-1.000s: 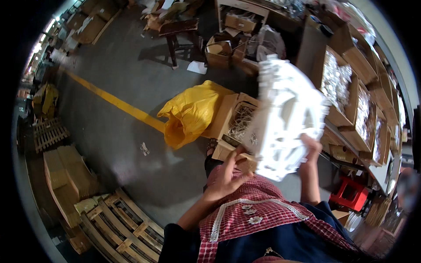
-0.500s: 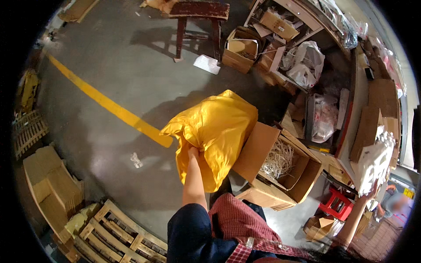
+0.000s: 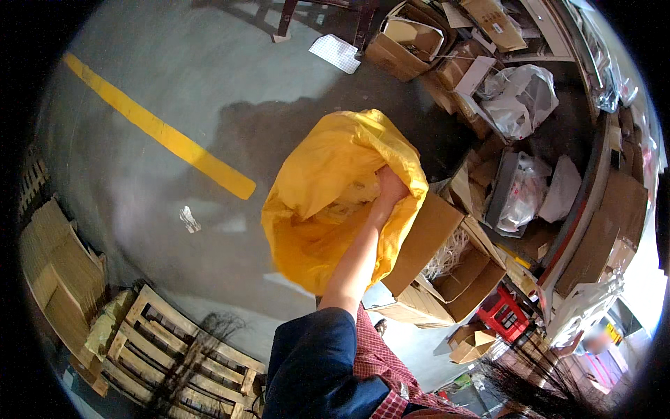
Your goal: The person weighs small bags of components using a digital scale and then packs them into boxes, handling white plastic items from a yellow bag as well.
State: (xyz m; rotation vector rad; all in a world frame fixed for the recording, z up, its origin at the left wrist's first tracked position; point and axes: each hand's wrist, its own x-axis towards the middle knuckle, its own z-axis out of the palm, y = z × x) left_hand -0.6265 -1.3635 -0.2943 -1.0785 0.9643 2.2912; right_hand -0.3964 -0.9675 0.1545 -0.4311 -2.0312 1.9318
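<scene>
A big yellow bag (image 3: 307,244) hangs in front of me, its wide mouth gaping toward me. My left hand (image 3: 392,185) reaches into that mouth and is closed on the bag's right inner side; its fingertips are hidden. Crumpled, pale material (image 3: 352,199), too unclear to name, shows deep inside. Far to the right, my right hand (image 3: 569,345) is small and partly covered by dark hair strands. It is at the lower end of a crumpled white plastic sheet (image 3: 590,304), and its fingers cannot be made out.
Right of the bag stands an open cardboard box (image 3: 474,279) with shredded paper (image 3: 447,255). Nearby are a red plastic stool (image 3: 504,314), a workbench with boxes beneath, and a white plastic bag (image 3: 523,101). Wooden pallets (image 3: 174,356) lie lower left. Another person (image 3: 597,342) is at far right.
The yellow bag has turned from a gathered bundle to show its opened mouth. My left hand has moved right and up, now inside the mouth. My view has shifted, and hair crosses it.
</scene>
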